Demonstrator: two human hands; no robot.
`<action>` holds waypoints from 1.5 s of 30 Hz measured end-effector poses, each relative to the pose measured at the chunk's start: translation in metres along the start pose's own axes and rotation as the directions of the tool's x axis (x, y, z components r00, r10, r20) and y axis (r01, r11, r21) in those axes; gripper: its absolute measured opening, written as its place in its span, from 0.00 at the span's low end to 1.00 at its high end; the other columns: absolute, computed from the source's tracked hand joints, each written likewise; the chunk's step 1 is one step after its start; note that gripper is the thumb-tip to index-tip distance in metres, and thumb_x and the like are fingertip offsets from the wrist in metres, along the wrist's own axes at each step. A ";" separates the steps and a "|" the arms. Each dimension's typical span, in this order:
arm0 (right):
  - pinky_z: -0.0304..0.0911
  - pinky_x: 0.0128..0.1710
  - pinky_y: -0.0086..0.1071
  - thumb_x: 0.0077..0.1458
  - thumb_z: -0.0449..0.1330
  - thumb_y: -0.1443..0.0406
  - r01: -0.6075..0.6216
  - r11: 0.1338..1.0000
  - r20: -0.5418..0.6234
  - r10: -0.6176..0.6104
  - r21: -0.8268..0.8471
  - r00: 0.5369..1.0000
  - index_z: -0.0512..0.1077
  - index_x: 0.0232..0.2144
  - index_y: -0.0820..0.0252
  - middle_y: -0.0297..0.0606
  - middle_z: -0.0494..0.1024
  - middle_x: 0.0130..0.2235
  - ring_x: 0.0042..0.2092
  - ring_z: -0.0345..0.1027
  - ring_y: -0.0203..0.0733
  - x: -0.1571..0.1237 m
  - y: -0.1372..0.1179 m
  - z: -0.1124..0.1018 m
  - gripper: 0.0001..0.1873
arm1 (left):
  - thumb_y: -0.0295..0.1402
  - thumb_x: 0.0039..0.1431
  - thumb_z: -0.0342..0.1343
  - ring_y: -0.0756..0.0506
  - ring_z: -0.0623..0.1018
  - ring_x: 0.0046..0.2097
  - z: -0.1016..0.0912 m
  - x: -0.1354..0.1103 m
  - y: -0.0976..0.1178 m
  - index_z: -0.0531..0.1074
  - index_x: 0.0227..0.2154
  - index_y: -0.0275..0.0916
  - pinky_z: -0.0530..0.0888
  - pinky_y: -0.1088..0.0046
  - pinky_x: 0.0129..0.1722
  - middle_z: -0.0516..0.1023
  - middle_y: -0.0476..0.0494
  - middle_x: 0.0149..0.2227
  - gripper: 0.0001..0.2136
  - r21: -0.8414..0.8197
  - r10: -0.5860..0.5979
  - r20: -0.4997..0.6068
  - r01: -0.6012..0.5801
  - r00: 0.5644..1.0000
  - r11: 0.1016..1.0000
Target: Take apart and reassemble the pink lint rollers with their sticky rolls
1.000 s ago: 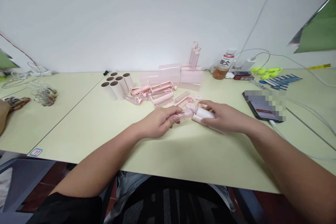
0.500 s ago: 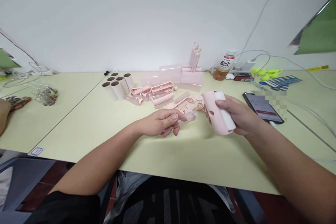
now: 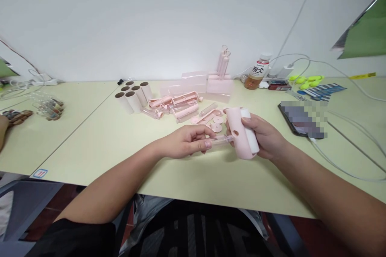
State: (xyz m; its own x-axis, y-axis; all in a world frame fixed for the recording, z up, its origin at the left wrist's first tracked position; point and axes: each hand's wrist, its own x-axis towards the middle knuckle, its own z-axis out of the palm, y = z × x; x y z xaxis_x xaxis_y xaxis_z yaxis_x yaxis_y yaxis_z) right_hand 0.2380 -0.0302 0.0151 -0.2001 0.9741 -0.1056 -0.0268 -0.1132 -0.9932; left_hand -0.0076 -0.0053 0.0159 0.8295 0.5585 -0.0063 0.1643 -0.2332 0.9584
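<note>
My left hand (image 3: 191, 141) is closed on a clear plastic tube (image 3: 220, 140), held nearly level with its narrow tip to the right. That tip is against or just behind the left side of a pink curved shell (image 3: 238, 138) with a round hole; whether it goes inside I cannot tell. Gripped by my right hand (image 3: 267, 134) are this shell and a white roll (image 3: 250, 132) set in it, the thumb on the roll. Behind my hands lie loose pink parts (image 3: 208, 117), pink discs (image 3: 217, 119) and more clear tubes (image 3: 208, 109).
Several cardboard-lined tubes (image 3: 131, 100) stand at the back left. Pink blocks (image 3: 194, 82) and upright pink tubes (image 3: 223, 63) are by the wall. A drink bottle (image 3: 257, 71), a phone (image 3: 298, 118) with a cable and yellow-green items (image 3: 306, 82) lie right. Glass-like bottles (image 3: 50, 106) sit far left.
My right hand has moved left with the pink shell and white roll, bringing the shell up to the clear tube's tip. My left hand has shifted slightly right with the tube.
</note>
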 end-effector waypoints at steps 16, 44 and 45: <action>0.59 0.19 0.31 0.45 0.63 0.50 0.046 0.997 -0.057 -0.050 -0.066 0.997 0.66 0.45 0.55 0.34 0.73 0.27 0.23 0.65 0.41 -0.003 0.005 0.004 0.27 | 0.41 0.59 0.60 0.55 0.66 0.24 0.003 -0.001 -0.001 0.67 0.44 0.38 0.69 0.79 0.23 0.67 0.56 0.24 0.15 -0.118 -0.105 0.034 0.109 0.994 0.987; 0.66 0.35 0.35 0.53 0.64 0.54 0.431 0.817 0.018 -0.459 -0.383 0.888 0.69 0.49 0.56 0.39 0.75 0.41 0.37 0.69 0.44 -0.005 0.011 0.007 0.23 | 0.45 0.66 0.50 0.54 0.70 0.25 -0.001 -0.003 0.012 0.69 0.32 0.36 0.68 0.79 0.23 0.71 0.49 0.28 0.16 0.071 -0.177 0.075 0.172 0.981 0.983; 0.66 0.35 0.35 0.53 0.64 0.55 0.430 0.811 0.011 -0.464 -0.396 0.886 0.68 0.49 0.56 0.39 0.75 0.41 0.37 0.69 0.44 -0.006 0.011 0.009 0.23 | 0.45 0.66 0.50 0.54 0.70 0.25 -0.001 -0.002 0.011 0.69 0.32 0.36 0.68 0.79 0.23 0.70 0.49 0.28 0.16 0.072 -0.174 0.074 0.168 0.982 0.983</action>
State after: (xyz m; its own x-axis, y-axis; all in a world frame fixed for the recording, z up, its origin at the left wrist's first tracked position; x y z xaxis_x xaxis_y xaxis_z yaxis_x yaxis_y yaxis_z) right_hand 0.2300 -0.0393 0.0053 -0.1758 0.9131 0.3678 0.2798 0.4046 -0.8707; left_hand -0.0080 -0.0088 0.0269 0.8257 0.5297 -0.1939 0.3396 -0.1925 0.9206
